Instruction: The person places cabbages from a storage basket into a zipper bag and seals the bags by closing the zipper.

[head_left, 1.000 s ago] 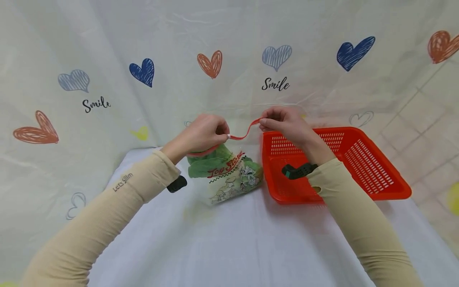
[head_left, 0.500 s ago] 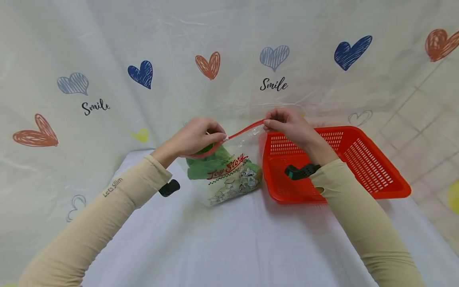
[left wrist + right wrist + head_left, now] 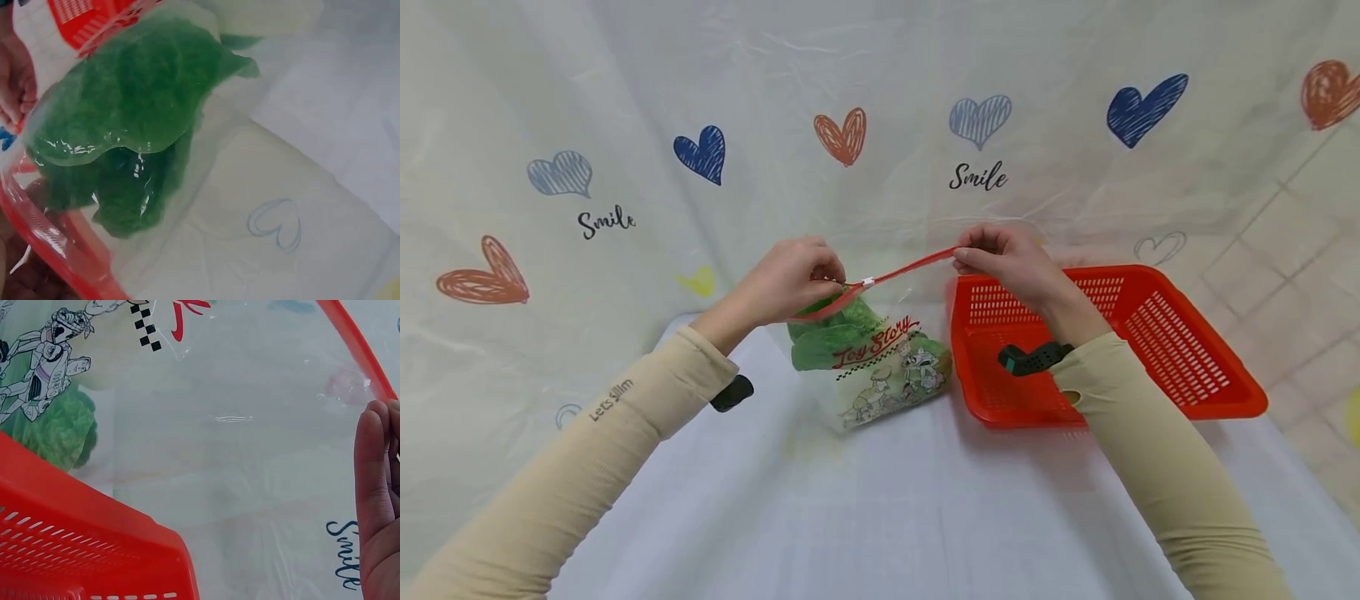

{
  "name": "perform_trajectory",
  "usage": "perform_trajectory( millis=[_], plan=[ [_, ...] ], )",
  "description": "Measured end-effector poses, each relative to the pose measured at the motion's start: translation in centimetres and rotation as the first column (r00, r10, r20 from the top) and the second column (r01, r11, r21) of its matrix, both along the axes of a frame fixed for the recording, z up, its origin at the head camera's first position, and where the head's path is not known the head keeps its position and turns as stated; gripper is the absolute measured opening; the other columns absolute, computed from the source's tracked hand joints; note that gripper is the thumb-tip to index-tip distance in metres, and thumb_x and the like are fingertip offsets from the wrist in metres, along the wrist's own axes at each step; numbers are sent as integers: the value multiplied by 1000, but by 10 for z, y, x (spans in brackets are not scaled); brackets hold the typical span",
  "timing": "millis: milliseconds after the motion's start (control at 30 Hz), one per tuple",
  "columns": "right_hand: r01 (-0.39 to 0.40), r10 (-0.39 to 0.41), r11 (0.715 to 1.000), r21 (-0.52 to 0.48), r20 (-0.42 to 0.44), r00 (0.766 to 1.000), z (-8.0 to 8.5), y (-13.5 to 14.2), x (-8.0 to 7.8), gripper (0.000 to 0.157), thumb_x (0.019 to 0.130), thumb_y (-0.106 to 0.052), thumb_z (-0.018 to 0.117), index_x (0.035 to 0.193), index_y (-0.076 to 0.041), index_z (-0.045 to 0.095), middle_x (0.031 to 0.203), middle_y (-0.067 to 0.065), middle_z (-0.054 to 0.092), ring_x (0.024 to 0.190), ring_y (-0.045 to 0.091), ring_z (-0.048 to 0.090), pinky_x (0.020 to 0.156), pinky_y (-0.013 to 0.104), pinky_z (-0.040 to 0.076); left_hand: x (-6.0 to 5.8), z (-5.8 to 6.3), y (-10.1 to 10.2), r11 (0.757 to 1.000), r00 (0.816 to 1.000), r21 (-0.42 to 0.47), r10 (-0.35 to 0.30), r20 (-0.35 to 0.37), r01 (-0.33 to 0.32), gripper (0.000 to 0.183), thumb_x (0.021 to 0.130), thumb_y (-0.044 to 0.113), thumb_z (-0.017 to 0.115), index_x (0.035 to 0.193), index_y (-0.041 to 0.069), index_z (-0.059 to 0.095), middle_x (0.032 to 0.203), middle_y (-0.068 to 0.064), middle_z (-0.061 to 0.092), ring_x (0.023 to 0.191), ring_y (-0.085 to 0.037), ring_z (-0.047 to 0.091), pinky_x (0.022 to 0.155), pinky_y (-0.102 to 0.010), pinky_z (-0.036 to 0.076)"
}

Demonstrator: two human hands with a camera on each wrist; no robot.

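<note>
A clear slider zip bag printed "Toy Story" stands on the table with leafy green vegetables inside. In the head view, my left hand pinches its red zip edge on the left. A small white slider sits on the zip just right of those fingertips. My right hand pinches the right end of the red zip edge, which runs taut between both hands. In the left wrist view the bag's mouth gapes near the left fingers, partly hidden behind the red rim.
A red perforated plastic basket stands right of the bag, under my right forearm, close against the bag's side. White cloth covers the table. Behind hangs a pale sheet printed with hearts and "Smile".
The zip edge was slack and curved between the hands; it is now pulled straight. My left hand has moved left, away from the slider. The right hand has stayed almost still.
</note>
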State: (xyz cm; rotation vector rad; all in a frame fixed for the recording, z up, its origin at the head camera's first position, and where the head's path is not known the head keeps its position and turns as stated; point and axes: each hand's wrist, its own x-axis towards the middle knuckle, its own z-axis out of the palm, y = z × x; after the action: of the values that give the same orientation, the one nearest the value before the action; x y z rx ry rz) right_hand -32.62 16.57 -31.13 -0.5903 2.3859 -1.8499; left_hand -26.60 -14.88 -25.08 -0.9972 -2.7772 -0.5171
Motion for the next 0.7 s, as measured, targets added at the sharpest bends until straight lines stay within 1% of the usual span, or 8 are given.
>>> perform_trajectory(
  millis=[133, 200, 267, 300, 400, 500, 600, 700],
  plan=[
    [6, -6, 1000, -9, 0, 1000, 0, -2, -1, 24, 94, -22, 66, 109, -4, 63, 100, 12, 65, 93, 22, 64, 84, 25, 54, 3, -4, -3, 995, 995, -95, -21, -96, 11, 4, 87, 2, 69, 86, 4, 72, 85, -7, 65, 76, -21, 59, 69, -33, 50],
    [6, -6, 1000, -16, 5, 1000, -1, -3, -2, 24, 94, -23, 67, 109, -4, 63, 100, 12, 65, 93, 22, 64, 85, 25, 54, 6, -6, -4, 992, 990, -120, -40, -136, 23, 5, 87, 2, 69, 84, 6, 71, 82, -6, 64, 74, -20, 58, 67, -32, 50],
    [5, -5, 1000, -26, 12, 1000, -1, -4, -2, 25, 94, -23, 67, 109, -4, 64, 100, 11, 64, 93, 21, 64, 85, 25, 54, 7, -8, -4, 990, 988, -133, -67, -142, 48, 7, 86, 3, 69, 81, 8, 71, 79, -3, 64, 69, -18, 57, 63, -31, 50],
    [7, -7, 1000, -31, 14, 1000, -1, -5, -3, 24, 94, -23, 67, 109, -4, 64, 100, 11, 64, 93, 21, 64, 84, 25, 54, 7, -7, -5, 988, 989, -138, -80, -128, 63, 9, 85, 2, 69, 80, 9, 71, 76, -1, 64, 67, -17, 57, 61, -30, 49],
    [6, -6, 999, -44, 10, 1000, 0, -6, -2, 23, 94, -22, 67, 109, -4, 64, 99, 11, 64, 92, 21, 64, 85, 26, 54, 6, -6, -6, 984, 995, -153, -96, -19, 92, 13, 85, 1, 68, 77, 11, 72, 69, 3, 64, 60, -13, 53, 56, -28, 47],
    [-11, 11, 998, -60, -2, 1000, 0, -9, -2, 23, 94, -20, 67, 108, -3, 64, 99, 10, 65, 92, 21, 65, 87, 29, 54, 3, -5, -9, 973, 992, -210, -69, 110, 91, 17, 88, 1, 65, 77, 11, 72, 65, 5, 60, 57, -12, 49, 55, -26, 43],
    [-35, 35, 997, -71, -6, 999, 1, -11, -2, 23, 93, -20, 67, 108, -2, 64, 98, 11, 65, 92, 21, 65, 87, 31, 55, 0, -5, -11, 947, 973, -299, -46, 226, 114, 20, 93, 3, 60, 77, 11, 70, 64, 4, 56, 56, -11, 46, 54, -25, 41],
    [-41, 41, 997, -70, 1, 999, 1, -13, -2, 23, 93, -20, 68, 108, -2, 64, 99, 11, 65, 92, 22, 65, 86, 30, 55, -1, -1, -13, 927, 942, -347, -16, 336, 139, 24, 95, 3, 53, 76, 10, 67, 62, 4, 51, 54, -11, 44, 51, -24, 40]
  ],
)
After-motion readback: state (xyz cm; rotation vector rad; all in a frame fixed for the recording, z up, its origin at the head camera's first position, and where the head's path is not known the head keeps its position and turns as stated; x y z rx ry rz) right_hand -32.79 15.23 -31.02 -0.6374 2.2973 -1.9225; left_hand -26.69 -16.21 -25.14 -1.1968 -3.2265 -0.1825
